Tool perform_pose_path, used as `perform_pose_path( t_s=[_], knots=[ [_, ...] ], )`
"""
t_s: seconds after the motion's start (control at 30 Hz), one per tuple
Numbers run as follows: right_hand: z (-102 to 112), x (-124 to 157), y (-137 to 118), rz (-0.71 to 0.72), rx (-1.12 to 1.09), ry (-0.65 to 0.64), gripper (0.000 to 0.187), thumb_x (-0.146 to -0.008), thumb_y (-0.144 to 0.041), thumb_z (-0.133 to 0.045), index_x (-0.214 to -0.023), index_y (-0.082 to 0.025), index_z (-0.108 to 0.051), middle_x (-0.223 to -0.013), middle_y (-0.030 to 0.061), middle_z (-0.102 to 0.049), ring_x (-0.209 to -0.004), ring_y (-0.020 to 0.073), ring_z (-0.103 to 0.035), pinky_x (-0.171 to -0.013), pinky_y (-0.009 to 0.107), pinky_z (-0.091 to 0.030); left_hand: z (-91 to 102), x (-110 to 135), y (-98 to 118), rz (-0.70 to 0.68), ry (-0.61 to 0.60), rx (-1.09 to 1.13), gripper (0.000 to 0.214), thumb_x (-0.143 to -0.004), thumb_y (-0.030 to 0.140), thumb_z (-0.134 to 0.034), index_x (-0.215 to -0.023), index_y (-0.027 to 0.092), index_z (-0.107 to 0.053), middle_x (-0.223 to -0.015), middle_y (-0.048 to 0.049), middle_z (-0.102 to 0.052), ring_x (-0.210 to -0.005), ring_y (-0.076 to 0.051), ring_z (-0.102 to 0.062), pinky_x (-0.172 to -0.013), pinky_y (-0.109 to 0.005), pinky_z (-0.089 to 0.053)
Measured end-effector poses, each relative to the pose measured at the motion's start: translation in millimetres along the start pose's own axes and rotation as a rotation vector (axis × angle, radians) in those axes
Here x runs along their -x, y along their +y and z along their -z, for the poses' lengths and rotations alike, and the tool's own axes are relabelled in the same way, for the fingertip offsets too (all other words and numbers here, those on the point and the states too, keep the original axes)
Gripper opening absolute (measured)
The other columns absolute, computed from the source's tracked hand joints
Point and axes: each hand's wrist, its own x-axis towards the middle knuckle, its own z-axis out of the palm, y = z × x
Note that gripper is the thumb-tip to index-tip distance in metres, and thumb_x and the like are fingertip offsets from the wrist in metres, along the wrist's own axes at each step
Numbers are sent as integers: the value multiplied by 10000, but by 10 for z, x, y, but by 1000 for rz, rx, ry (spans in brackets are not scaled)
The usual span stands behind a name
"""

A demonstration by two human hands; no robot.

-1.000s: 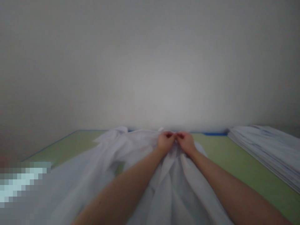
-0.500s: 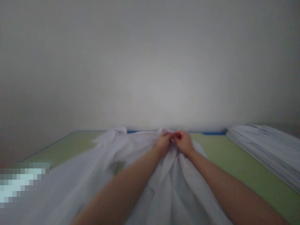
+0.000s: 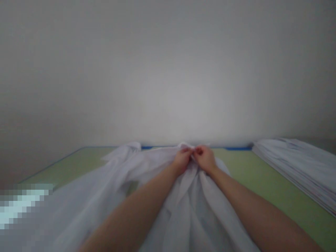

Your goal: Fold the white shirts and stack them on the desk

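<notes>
A white garment, seemingly a shirt [image 3: 181, 213], lies spread and crumpled over the table, its folds running toward me. Near its far edge, my left hand [image 3: 183, 161] pinches the fabric with fingers closed. Right beside it, my right hand [image 3: 206, 159] also pinches the cloth, thumb and fingertips pressed together. The two hands' fingertips almost meet. Any small part between them, such as a button, is too blurred to make out. Another white bunch of cloth [image 3: 127, 150] rises to the left of my hands; I cannot tell whether it belongs to the same piece.
The table has a green top [image 3: 262, 182] with a blue edge [image 3: 238, 149] against a plain grey wall [image 3: 168, 70]. A thick stack of folded white cloth [image 3: 304, 161] lies along the right side. The lower left corner holds a pixelated bright patch [image 3: 23, 206].
Both hands keep their pinch on the cloth in nearly the same place. The view has shifted very slightly.
</notes>
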Motion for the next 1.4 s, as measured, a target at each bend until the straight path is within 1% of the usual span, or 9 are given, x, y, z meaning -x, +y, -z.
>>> perform_pose_path(
  t_s=[0.1,0.2,0.37,0.57,0.77,0.93,1.1,1.23,1.4],
  knots=[
    [-7,-10,28,-21,-28,-15,216,-736,-334,-574,-824,-153,-654,-683,32,-656,-613,135,-572,-606,229,-415,18,28,33,-90,11,-267,230,-729,346,-617,-730,120,-661,-681,-38,-660,-650,-140,-596,-581,-229,-454],
    [-5,-9,29,-19,-40,-39,214,-736,-324,-561,-819,-152,-658,-666,31,-649,-604,132,-563,-593,224,-409,16,46,72,-171,53,-495,244,-764,341,-580,-696,121,-661,-651,-33,-650,-648,-148,-589,-545,-219,-429],
    [14,4,-18,19,-50,-68,169,-707,-251,-548,-784,-161,-668,-682,23,-646,-638,127,-557,-613,216,-404,-13,59,131,-218,127,-731,243,-782,284,-530,-632,131,-644,-597,-26,-623,-624,-147,-575,-518,-214,-398],
    [-7,-3,5,-4,-120,-46,169,-693,-254,-542,-786,-151,-640,-670,18,-626,-624,126,-543,-607,224,-411,-29,51,119,-248,121,-780,247,-796,260,-486,-656,114,-630,-628,-32,-623,-627,-135,-566,-519,-200,-390],
    [-47,-16,91,19,-150,-23,148,-728,-268,-513,-757,-165,-615,-702,21,-621,-666,138,-549,-640,242,-415,-27,43,85,-232,55,-816,275,-827,225,-420,-700,99,-628,-688,-50,-648,-647,-127,-577,-565,-204,-415],
    [-53,-16,90,20,-134,-7,153,-761,-267,-475,-759,-172,-595,-713,19,-609,-675,142,-539,-642,244,-399,-41,55,88,-246,51,-858,263,-846,221,-411,-780,105,-638,-771,-71,-674,-707,-142,-600,-630,-225,-442],
    [-51,-23,96,0,-121,-8,154,-771,-276,-459,-703,-176,-555,-667,7,-575,-652,137,-517,-619,235,-376,-64,83,101,-250,91,-957,225,-841,194,-424,-829,106,-631,-823,-89,-676,-754,-160,-606,-662,-237,-444],
    [-57,-46,124,-51,-113,-55,205,-778,-317,-460,-680,-167,-559,-649,10,-573,-626,132,-503,-584,229,-354,-70,88,96,-258,110,-957,214,-835,186,-429,-831,108,-629,-821,-88,-675,-744,-157,-604,-662,-239,-444],
    [-15,-104,120,-66,-93,-216,355,-833,-398,-410,-636,-157,-581,-580,7,-548,-584,123,-467,-539,224,-317,-9,13,66,-227,208,-873,186,-802,244,-516,-875,114,-628,-827,-80,-677,-747,-151,-607,-674,-240,-454]
  ],
)
